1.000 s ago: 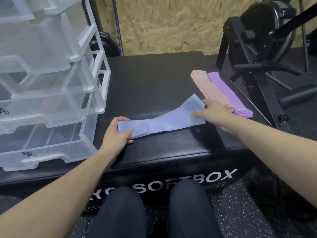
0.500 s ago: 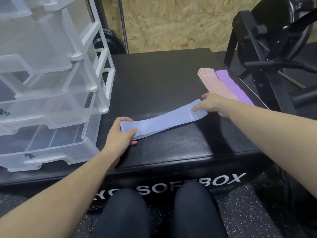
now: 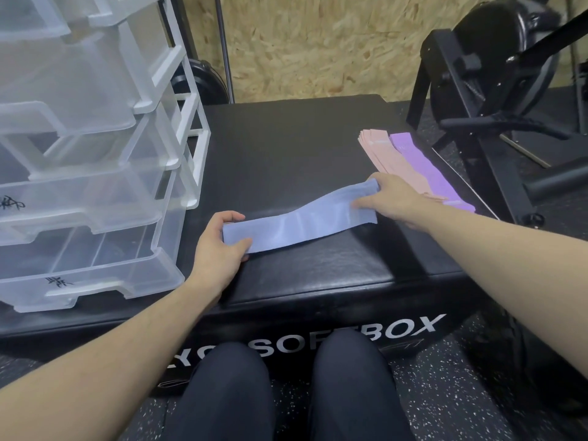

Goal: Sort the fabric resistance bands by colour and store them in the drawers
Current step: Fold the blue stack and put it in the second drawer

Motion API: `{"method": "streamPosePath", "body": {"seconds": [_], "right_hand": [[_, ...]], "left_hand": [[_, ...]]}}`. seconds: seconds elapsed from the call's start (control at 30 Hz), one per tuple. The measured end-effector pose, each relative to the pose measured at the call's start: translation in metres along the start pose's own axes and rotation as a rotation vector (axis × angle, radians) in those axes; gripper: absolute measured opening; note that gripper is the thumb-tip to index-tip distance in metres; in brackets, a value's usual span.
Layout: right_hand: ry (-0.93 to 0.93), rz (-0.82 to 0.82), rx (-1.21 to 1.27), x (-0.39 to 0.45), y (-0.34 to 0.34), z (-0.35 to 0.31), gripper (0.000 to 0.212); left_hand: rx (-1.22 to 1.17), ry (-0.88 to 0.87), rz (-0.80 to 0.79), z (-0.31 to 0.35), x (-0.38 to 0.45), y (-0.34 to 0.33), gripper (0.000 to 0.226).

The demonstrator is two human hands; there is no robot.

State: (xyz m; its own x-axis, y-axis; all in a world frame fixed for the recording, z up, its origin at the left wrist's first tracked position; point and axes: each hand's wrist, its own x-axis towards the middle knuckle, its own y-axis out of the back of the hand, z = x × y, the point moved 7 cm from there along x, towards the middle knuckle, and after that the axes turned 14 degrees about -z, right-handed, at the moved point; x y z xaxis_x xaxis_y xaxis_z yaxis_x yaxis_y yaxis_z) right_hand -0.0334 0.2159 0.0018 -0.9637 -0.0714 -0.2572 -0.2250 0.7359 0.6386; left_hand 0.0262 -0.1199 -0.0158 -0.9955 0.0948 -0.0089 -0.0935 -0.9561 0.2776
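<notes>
Left fingers [image 3: 234,218] curl over the near end of the blue band [image 3: 299,222], thumb on top, pinching it; right hand [image 3: 393,200] clamps the far end, thumb pressed flat on the cloth. Band spans between both hands, sagging, over the black box [image 3: 286,148]. Risk: soft, limp fabric folds or slips if one grip eases. Pink stack [image 3: 386,160] and purple band [image 3: 426,170] lie just beyond the right fingers, easily nudged. Clear plastic drawers [image 3: 95,192] stand left of the left hand [image 3: 219,249].

Your forearms are bare, no sleeves showing. Your left hand [image 3: 219,249] and right hand [image 3: 394,198] carry nothing. Dark trousers [image 3: 229,393] cover your knees.
</notes>
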Motion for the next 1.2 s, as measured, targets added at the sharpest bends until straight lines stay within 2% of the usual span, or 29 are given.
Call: {"method": "streamPosePath", "body": {"seconds": [0.2,0.33,0.5,0.63,0.73,0.83,0.93,1.0,1.2], "right_hand": [[0.186,0.24,0.118,-0.072,0.001,0.008,0.03],[0.167,0.179,0.121,-0.085,-0.024,0.031,0.029],[0.23,0.124,0.163,-0.088,-0.033,0.023,0.062],[0.291,0.07,0.065,-0.087,-0.041,0.018,0.072],[0.272,0.13,0.134,-0.084,-0.038,0.017,0.077],[0.199,0.198,0.191,-0.081,-0.035,0.023,0.066],[0.138,0.198,0.204,-0.081,-0.037,0.03,0.039],[0.119,0.182,0.193,-0.082,-0.035,0.032,0.03],[0.07,0.199,0.246,-0.086,-0.022,0.035,0.039]], "left_hand": [[0.069,-0.142,0.024,0.013,-0.018,0.008,0.032],[0.099,-0.154,-0.035,0.003,-0.029,0.003,0.04],[0.151,-0.145,-0.053,-0.002,-0.029,0.003,0.048],[0.168,-0.141,-0.064,-0.002,-0.03,0.001,0.056],[0.151,-0.119,-0.04,-0.005,-0.026,0.002,0.056],[0.116,-0.108,-0.034,-0.009,-0.026,0.004,0.053],[0.165,-0.052,-0.049,-0.012,-0.024,0.007,0.034],[0.168,-0.012,-0.069,-0.011,-0.024,0.008,0.021],[0.147,-0.035,-0.048,0.0,-0.029,0.009,0.019]]}}
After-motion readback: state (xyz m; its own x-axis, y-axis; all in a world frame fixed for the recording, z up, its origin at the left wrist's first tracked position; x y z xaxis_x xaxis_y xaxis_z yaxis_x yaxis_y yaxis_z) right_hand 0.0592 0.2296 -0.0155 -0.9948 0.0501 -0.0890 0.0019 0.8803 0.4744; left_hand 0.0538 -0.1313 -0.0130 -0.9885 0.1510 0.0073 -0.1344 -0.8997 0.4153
